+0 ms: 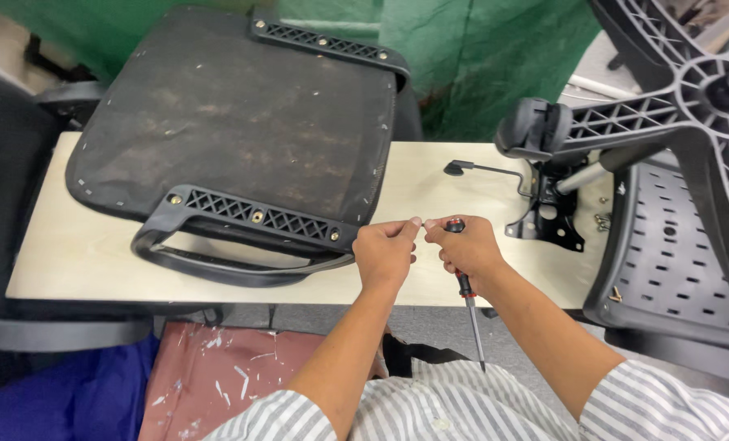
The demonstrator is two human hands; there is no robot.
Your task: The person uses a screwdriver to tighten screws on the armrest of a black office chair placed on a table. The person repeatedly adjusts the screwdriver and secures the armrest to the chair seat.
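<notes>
Red-and-black screwdriver with thin shaft pointing back at you, your right hand wrapped around its handle, your left hand fingertips pinching something tiny, beside upturned black seat cushion on pale surface.

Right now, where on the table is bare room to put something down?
Bare table lies left of the armrest, and between the seat cushion and the lever mechanism. Around both hands it is crowded.

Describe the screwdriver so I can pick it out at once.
Start at the pale wooden tabletop and go to its near edge, right of the upturned black chair seat. The screwdriver sits in the right hand, shaft pointing toward the person. Its red-and-black handle sets it apart.
</notes>
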